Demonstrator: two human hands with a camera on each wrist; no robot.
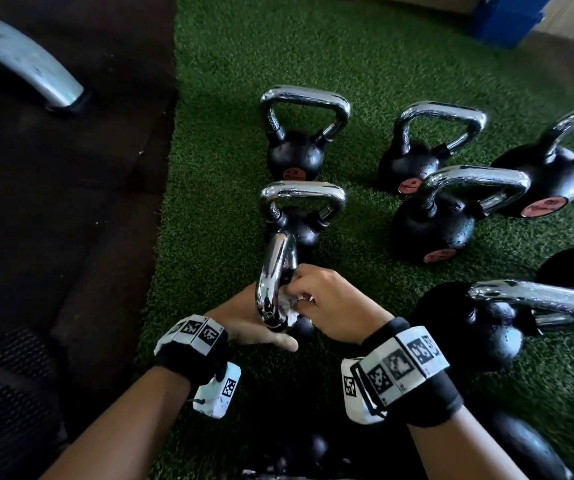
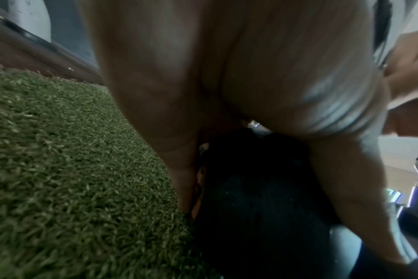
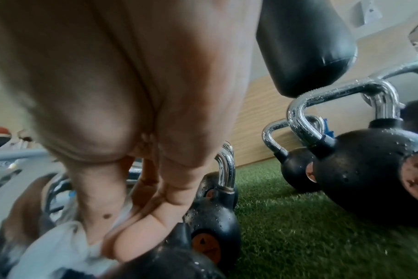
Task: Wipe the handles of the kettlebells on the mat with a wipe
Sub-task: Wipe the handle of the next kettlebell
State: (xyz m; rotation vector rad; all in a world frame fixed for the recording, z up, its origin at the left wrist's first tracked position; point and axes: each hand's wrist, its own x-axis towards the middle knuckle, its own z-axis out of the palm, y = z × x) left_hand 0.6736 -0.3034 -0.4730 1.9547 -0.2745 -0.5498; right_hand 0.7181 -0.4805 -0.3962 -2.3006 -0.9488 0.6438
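On the green mat (image 1: 209, 168) stands a small black kettlebell, its chrome handle (image 1: 275, 271) pointing away from me. My left hand (image 1: 244, 323) cups the black ball (image 2: 255, 198) from the left, fingers reaching down around it and thumb stretched along its near side. My right hand (image 1: 323, 303) pinches a crumpled white wipe (image 1: 290, 306) against the lower right leg of the handle. In the right wrist view the wipe (image 3: 60, 251) is bunched under my curled fingers (image 3: 136, 236). The ball is mostly hidden by both hands in the head view.
Several more chrome-handled kettlebells stand on the mat: one just beyond (image 1: 299, 209), another behind it (image 1: 299, 133), others to the right (image 1: 452, 216), and a large one close by my right wrist (image 1: 486, 323). Dark rubber flooring (image 1: 53, 202) and a curved metal bar (image 1: 19, 57) lie left.
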